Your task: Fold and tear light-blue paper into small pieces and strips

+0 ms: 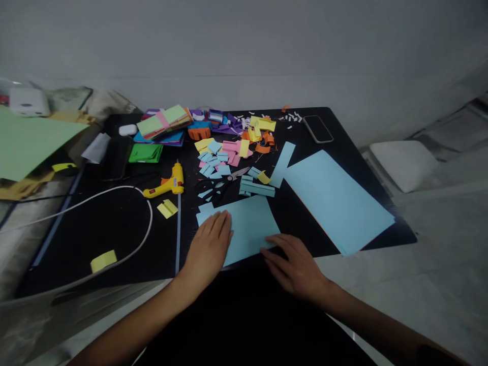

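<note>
A light blue sheet of paper point(251, 223) lies near the front edge of the black table. My left hand point(209, 241) rests flat on its left part, fingers stretched out and close together. At the sheet's right front corner is my right hand point(292, 262), fingers extended, the fingertips touching the paper's edge. Just behind the sheet lie black-handled scissors point(224, 184), partly among light blue paper pieces point(213, 162). Folded blue strips point(257, 188) sit beside the scissors. A larger stack of light blue sheets point(339, 201) is on the right.
A yellow glue gun point(168, 182) with a white cable point(150, 218) lies on the left. Colourful folded papers point(163, 122) and scraps line the back. A phone point(317, 129) rests at the back right. A white stool point(400, 162) stands beyond the table's right side.
</note>
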### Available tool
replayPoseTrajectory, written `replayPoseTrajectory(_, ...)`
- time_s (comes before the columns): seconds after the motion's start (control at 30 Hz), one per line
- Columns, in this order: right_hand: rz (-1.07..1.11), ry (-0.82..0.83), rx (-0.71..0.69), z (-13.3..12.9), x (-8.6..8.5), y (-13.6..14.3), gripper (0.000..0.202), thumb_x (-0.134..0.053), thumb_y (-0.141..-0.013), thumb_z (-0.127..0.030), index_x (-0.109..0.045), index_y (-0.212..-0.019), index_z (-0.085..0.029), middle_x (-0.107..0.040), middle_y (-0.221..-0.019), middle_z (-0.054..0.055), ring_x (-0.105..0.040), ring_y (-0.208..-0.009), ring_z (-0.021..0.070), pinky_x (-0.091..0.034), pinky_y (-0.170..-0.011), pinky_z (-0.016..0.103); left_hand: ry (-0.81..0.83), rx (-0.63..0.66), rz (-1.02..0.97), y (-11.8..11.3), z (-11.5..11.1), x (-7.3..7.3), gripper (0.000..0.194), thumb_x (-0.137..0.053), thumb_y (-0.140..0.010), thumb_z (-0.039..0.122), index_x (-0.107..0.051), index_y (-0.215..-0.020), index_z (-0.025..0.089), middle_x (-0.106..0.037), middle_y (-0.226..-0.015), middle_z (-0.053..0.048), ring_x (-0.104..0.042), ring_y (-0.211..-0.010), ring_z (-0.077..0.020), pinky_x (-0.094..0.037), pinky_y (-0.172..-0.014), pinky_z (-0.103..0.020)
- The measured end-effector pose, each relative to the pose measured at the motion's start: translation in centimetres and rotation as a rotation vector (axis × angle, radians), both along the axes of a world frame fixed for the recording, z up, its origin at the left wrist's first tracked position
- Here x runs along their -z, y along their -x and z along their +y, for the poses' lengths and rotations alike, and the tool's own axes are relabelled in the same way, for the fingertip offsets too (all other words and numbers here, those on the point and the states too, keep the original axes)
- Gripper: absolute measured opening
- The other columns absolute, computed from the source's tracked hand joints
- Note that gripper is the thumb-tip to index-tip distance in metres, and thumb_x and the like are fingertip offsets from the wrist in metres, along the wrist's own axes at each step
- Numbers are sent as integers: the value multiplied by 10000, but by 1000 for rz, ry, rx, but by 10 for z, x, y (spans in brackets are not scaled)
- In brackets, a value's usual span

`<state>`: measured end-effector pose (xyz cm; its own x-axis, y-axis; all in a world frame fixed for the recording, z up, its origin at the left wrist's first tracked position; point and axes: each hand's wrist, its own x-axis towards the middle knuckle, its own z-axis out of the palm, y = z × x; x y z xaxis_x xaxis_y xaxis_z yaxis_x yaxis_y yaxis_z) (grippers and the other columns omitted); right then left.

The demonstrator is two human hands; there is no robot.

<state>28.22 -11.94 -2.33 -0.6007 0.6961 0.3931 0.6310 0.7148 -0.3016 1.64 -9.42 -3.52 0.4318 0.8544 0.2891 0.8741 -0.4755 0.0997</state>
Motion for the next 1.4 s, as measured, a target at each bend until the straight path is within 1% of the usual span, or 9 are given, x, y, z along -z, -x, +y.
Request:
replayPoseTrajectory(0.27,34,-112,229,-6,7,-35,213,-669,-955,-139,-726,-1157,-176,-675,-1262,168,-680,-1156,324,-610,-910,530,1,19,27,-1,0,0,411,-449,-1083,207,-586,-1418,14,-632,-1436,-239,-607,-1325,-367,-545,-1091,-543)
replayPoseTrajectory(0.43,121,-171,268,11,0,-28,92,-696,-932,-138,-727,-1003,-187,-732,-1173,142,-720,-1072,304,-621,-880,503,5,22,37,0,2,2,402,-454,-1077,193,-587,-1413,17,-626,-1440,-241,-602,-1337,-366,-530,-1112,-544)
replayPoseTrajectory(0.53,138,-47,187,28,-4,-1,280,-627,-985,-159,-686,-1258,-182,-740,-1226,148,-690,-1219,302,-607,-1006,506,6,62,-5,3,8,0,394,-471,-1071,200,-590,-1405,27,-646,-1413,-238,-618,-1327,-359,-543,-1101,-539)
replayPoseTrajectory(0.63,33,100,65,42,-3,30,481,-504,-1039,-177,-513,-1518,-128,-600,-1498,197,-517,-1464,317,-514,-1160,543,14,83,-54,6,11,-6,374,-498,-1059,202,-602,-1393,69,-664,-1396,-217,-646,-1298,-347,-572,-1066,-537)
replayPoseTrajectory(0.73,-70,142,59,48,4,48,543,-434,-1066,-197,-398,-1598,-98,-456,-1625,216,-390,-1554,328,-434,-1223,576,38,122,-94,5,0,-12,385,-474,-1032,113,-607,-1393,132,-658,-1430,-172,-636,-1328,-311,-557,-1101,-533)
replayPoseTrajectory(0.83,-138,130,116,48,14,52,542,-410,-1077,-218,-391,-1588,-40,-416,-1639,252,-359,-1565,354,-406,-1239,580,115,223,-84,-1,-23,-14,482,-440,-977,18,-594,-1414,151,-672,-1432,-121,-633,-1340,-267,-551,-1130,-469)
replayPoseTrajectory(0.93,-175,116,160,45,20,51,542,-392,-1073,-199,-394,-1564,30,-393,-1637,293,-337,-1569,385,-380,-1250,587,120,254,-18,-10,-44,-12,465,-472,-994,68,-563,-1450,98,-658,-1458,-138,-607,-1376,-297,-558,-1124,-463)
replayPoseTrajectory(1.07,-176,105,166,44,23,51,574,-395,-1070,-194,-323,-1607,-3,-379,-1648,282,-300,-1587,368,-380,-1249,589,70,240,43,-13,-55,-9,404,-479,-1054,182,-583,-1433,88,-639,-1483,-152,-597,-1390,-311,-554,-1126,-484)
replayPoseTrajectory(1.4,-156,109,164,45,24,49,613,-387,-1088,-227,-236,-1660,-67,-361,-1667,253,-304,-1586,352,-386,-1252,580,20,256,158,26,-76,-17,454,-443,-1051,123,-551,-1489,78,-546,-1571,-152,-541,-1443,-333,-542,-1139,-477)
